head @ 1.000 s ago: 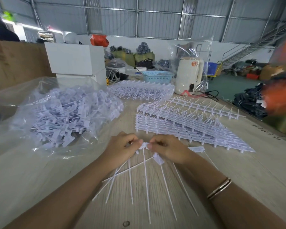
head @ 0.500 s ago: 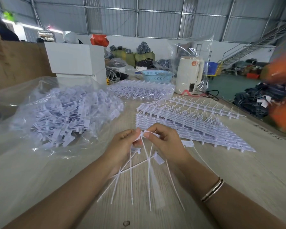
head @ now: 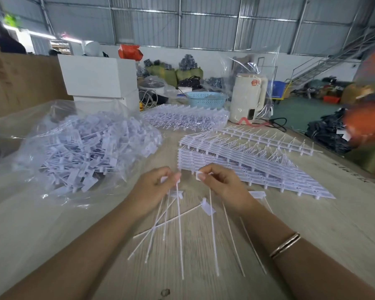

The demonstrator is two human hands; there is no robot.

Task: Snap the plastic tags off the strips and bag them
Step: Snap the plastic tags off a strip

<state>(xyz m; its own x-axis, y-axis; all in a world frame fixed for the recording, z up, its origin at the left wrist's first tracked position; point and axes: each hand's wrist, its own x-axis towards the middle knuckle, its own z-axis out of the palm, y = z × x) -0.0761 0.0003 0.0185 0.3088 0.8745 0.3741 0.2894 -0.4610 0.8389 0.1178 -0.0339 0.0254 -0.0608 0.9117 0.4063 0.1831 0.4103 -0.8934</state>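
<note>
My left hand [head: 154, 189] pinches the heads of a few white plastic tags [head: 179, 226], their long tails hanging toward me. My right hand [head: 221, 185] pinches the head of another tag [head: 212, 234], held a short way apart from the left. Loose tags [head: 207, 207] lie on the wooden table [head: 312, 224] under my hands. A stack of uncut tag strips [head: 247, 167] lies just beyond my right hand. On the left, a clear plastic bag [head: 41, 187] holds a heap of separated tags [head: 87, 152].
More strips [head: 186, 118] lie further back, with a single strip [head: 266, 139] at the right. White boxes [head: 100, 76], a blue basket [head: 206, 99] and a white kettle [head: 248, 98] stand at the table's far end. A blurred orange shape [head: 368, 118] is at the right edge.
My hands were together on one strip piece; they have pulled apart, each now holding separated tags. The tails have swung and shifted below my hands.
</note>
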